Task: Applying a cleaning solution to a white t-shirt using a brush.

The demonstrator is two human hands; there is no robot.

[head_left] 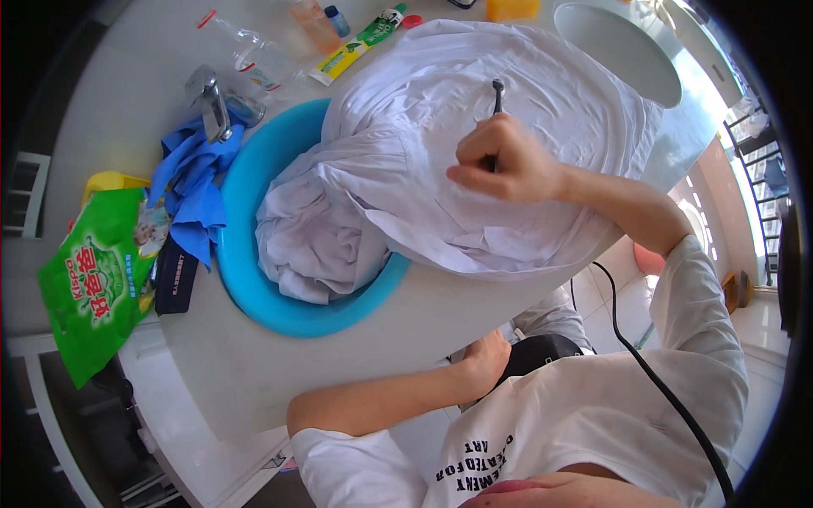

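Note:
My right hand (506,158) is closed around the dark handle of a toothbrush (498,97). The brush head touches the wet, wrinkled white cloth (576,110), which lies spread over a round shape on the counter. A bunched part of the same cloth hangs into a blue plastic basin (246,288) on the left. Down by the counter's front edge, close to my body, is my left hand (489,360). It is away from the cloth, and its fingers are mostly hidden.
Left of the basin are a faucet (212,102), blue gloves (190,178) and a green detergent bag (97,279). Behind stand a clear bottle (254,59), a toothpaste tube (360,42) and an oval grey-white dish (622,51). A black cable (644,356) crosses my right side.

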